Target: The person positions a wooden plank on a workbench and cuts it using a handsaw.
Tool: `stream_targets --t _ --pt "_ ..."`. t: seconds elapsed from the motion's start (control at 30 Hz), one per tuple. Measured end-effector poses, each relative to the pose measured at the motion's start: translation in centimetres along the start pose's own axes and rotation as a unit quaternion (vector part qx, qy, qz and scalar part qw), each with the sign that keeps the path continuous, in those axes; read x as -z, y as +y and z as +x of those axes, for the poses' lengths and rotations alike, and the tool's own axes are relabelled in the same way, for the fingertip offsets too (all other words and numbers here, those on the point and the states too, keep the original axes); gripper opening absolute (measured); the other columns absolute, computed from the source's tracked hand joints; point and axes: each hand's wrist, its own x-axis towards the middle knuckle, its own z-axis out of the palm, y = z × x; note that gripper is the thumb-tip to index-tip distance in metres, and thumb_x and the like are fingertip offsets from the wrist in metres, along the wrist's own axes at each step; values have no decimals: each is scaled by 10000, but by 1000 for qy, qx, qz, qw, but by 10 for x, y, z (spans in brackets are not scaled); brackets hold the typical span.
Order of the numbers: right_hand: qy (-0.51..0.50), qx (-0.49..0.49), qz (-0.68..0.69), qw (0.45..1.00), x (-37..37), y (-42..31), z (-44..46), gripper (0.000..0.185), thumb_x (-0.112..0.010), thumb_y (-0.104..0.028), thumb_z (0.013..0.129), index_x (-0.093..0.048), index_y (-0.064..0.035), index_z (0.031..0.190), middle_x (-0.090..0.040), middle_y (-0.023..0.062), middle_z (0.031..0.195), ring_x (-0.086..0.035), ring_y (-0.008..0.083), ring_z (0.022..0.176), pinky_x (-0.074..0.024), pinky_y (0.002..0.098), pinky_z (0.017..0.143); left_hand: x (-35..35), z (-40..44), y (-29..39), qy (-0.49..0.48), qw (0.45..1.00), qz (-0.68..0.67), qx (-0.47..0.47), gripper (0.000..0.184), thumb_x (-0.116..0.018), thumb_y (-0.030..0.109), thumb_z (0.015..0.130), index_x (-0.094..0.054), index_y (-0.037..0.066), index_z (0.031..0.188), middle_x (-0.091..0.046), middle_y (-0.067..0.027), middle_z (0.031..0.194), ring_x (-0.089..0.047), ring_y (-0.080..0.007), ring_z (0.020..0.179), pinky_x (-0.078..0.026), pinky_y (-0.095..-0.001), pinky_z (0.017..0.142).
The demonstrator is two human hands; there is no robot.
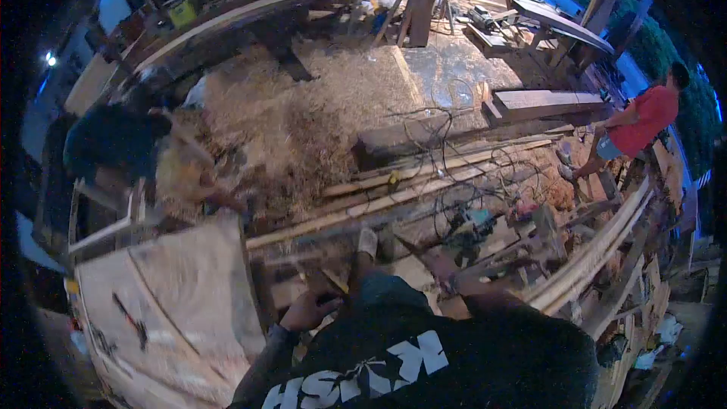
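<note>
My left hand (pixel 307 312) is low in the view, left of my dark shirt (pixel 424 356) with white lettering. Its fingers are loosely bent and apart, with nothing visible between them. A thin yellowish strip (pixel 335 281) lies just beyond the fingertips; I cannot tell whether they touch. On the other side my right forearm (pixel 485 297) reaches forward, and my right hand (pixel 439 266) is dark and smeared over scrap wood. My foot (pixel 367 242) shows ahead of my body, close to long narrow boards (pixel 394 210).
A large wooden panel (pixel 178 288) with a dark tool (pixel 136 326) stands at left. One person (pixel 113 144) bends beyond it; another in a red shirt (pixel 644 121) stands at right. Tangled cables (pixel 443 159) cross the timber. Sawdust (pixel 303 98) covers the floor ahead, near a thick post (pixel 426 0).
</note>
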Motion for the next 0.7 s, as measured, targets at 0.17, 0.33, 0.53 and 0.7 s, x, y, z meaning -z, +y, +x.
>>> stream_targets --t 0.17,0.33,0.53,0.7 --pt "-137 58 -157 976 76 -47 126 541 -628 -563 929 -754 -63 1092 -744 222 971 -726 326 926 -538 460 808 108 191 76 -80 996 13 36 308 -746 289 961 -705 31 1124 -736 -125 1019 -701 -226 944 -548 -367 905" --pt "-209 78 -247 943 128 -54 235 530 -681 -446 872 -630 -154 1311 -733 190 1092 -720 333 949 -550 466 802 235 291 173 -137 949 -253 -129 224 -689 214 985 -713 1 1049 -711 -141 1172 -679 -251 1073 -526 -385 965" --pt "-371 20 -416 830 150 13 406 724 -720 -353 838 -515 -257 1526 -709 156 1259 -712 340 1018 -564 470 825 322 404 379 -363 616 -485 -504 216 -659 229 999 -728 26 1030 -706 -161 1191 -671 -277 1085 -498 -410 990" --pt "-309 23 -292 905 171 -29 453 658 -681 -396 894 -536 -239 1516 -679 170 1338 -703 343 1109 -566 470 914 403 508 386 -374 525 -519 -562 195 -646 227 1010 -744 61 1041 -718 -143 1164 -658 -269 1092 -480 -414 993"
